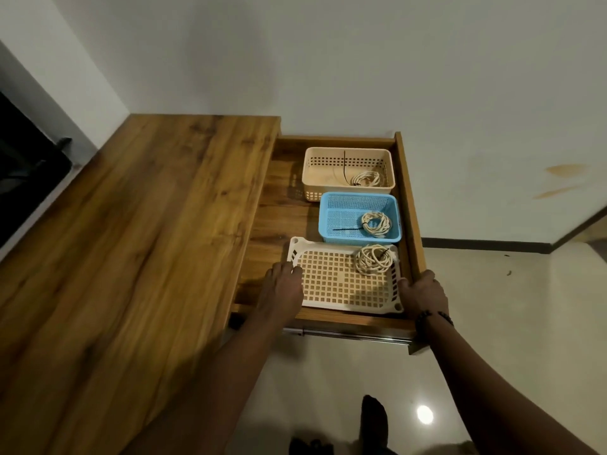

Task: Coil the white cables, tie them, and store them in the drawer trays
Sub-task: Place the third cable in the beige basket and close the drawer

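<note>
An open wooden drawer (409, 205) holds three trays in a row. The far beige basket (315, 169) contains a coiled white cable (366, 178) with a black tie. In the middle blue basket (341, 211) lies a second tied coil (376, 223). The near flat white grid tray (331, 280) carries a third tied coil (372, 259) in its far right corner. My left hand (282, 287) rests with straight fingers on this tray's left edge. My right hand (422, 295) grips its right edge beside the drawer's side wall.
A wooden countertop (131, 241) stretches to the left of the drawer. A dark object (26, 165) sits at the far left edge. A white wall stands behind, and a glossy tiled floor (492, 307) lies below to the right, with my foot (374, 418) on it.
</note>
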